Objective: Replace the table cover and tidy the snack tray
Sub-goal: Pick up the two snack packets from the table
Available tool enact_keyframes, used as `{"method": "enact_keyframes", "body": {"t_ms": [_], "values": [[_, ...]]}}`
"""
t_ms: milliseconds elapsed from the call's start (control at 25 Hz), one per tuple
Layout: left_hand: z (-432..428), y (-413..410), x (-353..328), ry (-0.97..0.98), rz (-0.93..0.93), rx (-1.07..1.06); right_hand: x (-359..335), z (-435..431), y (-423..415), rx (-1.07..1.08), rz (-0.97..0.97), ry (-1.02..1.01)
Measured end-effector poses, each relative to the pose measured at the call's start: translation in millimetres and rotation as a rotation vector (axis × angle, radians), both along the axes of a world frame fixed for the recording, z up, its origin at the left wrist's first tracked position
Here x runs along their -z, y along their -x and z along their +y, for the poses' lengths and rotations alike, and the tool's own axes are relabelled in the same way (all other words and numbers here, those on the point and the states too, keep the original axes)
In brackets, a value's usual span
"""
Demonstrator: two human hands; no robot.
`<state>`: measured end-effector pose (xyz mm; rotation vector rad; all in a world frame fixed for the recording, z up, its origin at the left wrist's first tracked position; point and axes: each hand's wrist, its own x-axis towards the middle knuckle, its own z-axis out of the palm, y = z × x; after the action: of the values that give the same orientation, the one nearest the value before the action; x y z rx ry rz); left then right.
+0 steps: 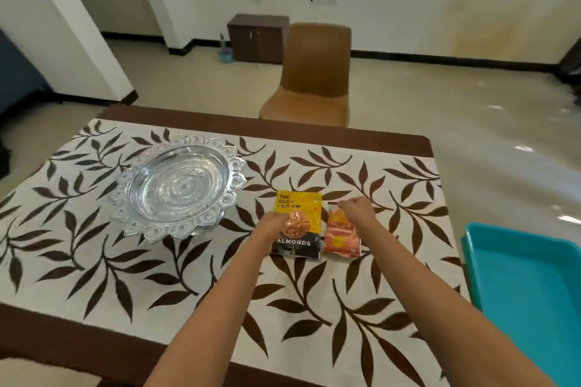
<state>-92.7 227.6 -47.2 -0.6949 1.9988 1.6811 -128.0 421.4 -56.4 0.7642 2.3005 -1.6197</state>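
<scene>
Your left hand (276,225) grips the almonds pouch (298,225), right hand (358,209) pinches the orange packet (342,236); silver tray (180,187) sits at 10 o'clock, left hand's closer.

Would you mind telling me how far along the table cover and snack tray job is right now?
Done: a leaf-print table cover lies flat over the table. In hand: the left hand holds the almonds packet, and the right hand pinches the orange snack packet. Left: the silver tray holds nothing yet, and the teal tray waits at the right edge.
</scene>
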Motion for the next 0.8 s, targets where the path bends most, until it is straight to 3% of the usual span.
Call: {"method": "enact_keyframes", "body": {"t_ms": [160, 320, 400, 520, 640, 800], "values": [[-10, 12, 57, 0.134, -0.103, -0.022, 42, -8, 9, 0.050, -0.320, -0.307], [-4, 19, 85, 0.486, -0.077, 0.016, 68, -11, 10, -0.044, -0.373, -0.413], [1, 23, 93, 0.516, -0.046, 0.030, 77, -14, 13, -0.049, -0.358, -0.435], [5, 20, 97, 0.403, -0.002, -0.024, 82, -13, 14, -0.050, -0.300, -0.440], [-2, 19, 85, 0.307, 0.063, 0.019, 68, -17, 13, -0.045, -0.130, -0.315], [-26, 19, 23, 0.264, 0.281, 0.011, 4, -36, 29, 0.010, 0.116, -0.172]]}}
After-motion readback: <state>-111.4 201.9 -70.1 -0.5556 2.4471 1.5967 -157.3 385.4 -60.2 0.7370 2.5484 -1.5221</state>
